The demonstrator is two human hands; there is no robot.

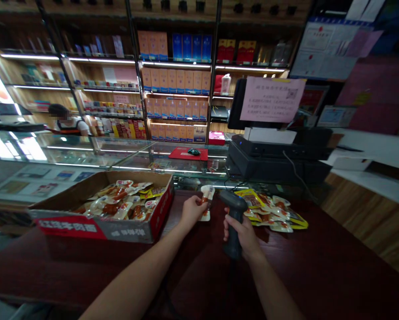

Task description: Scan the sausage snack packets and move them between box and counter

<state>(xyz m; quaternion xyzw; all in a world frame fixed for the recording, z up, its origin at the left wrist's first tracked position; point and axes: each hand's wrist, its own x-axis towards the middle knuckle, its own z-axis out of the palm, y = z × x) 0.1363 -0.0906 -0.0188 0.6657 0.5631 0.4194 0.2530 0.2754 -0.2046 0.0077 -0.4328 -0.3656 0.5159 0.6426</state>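
My left hand [193,209] pinches a small white and red snack packet [207,200] and holds it upright above the dark red counter [319,266]. My right hand [242,233] grips the handle of a black barcode scanner [233,218], whose head sits just right of the packet. A cardboard box [119,222] full of similar packets stands to the left of my hands. A loose pile of snack packets [273,211] lies on the counter to the right of the scanner.
A black register with a monitor [273,151] and a pink paper notice [273,98] stands behind the pile. Glass display cases [86,155] run along the back left, with a mouse on a red pad [189,153]. Another person [66,120] stands by the stocked shelves.
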